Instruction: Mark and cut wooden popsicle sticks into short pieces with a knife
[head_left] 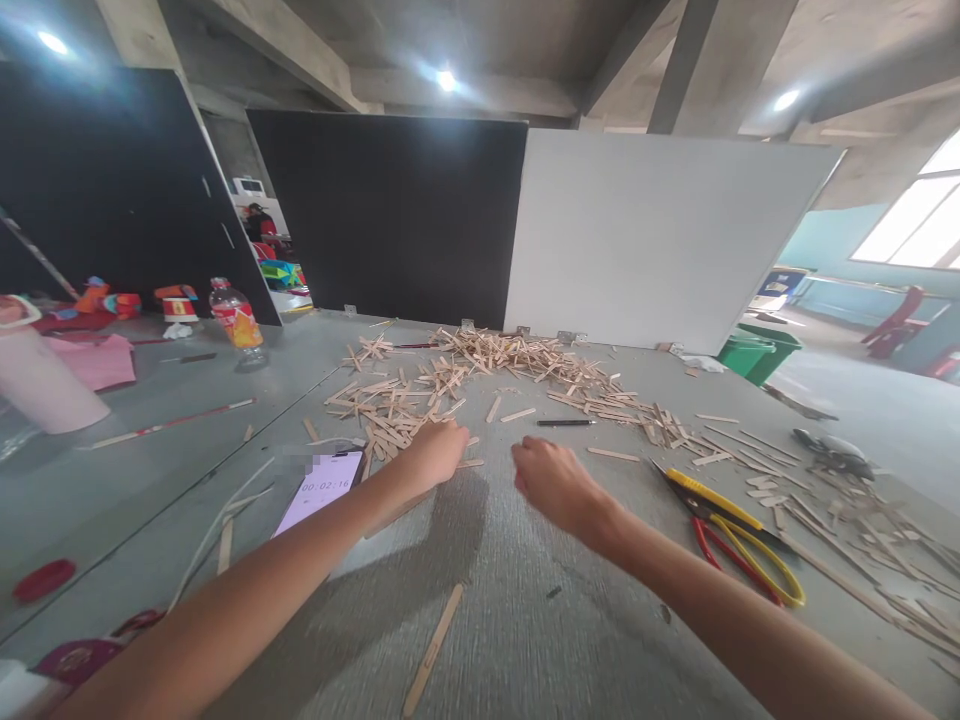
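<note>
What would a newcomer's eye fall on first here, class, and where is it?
Probably the wooden sticks, strewn across the far middle of the grey table and down its right side. Just this side of the heap are the left hand and right hand, apart. The lit phone stands out too, beside the left forearm.

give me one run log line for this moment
left hand: beside wooden sticks | right hand: curled, near pen | grips: unclear | phone: lit
</note>
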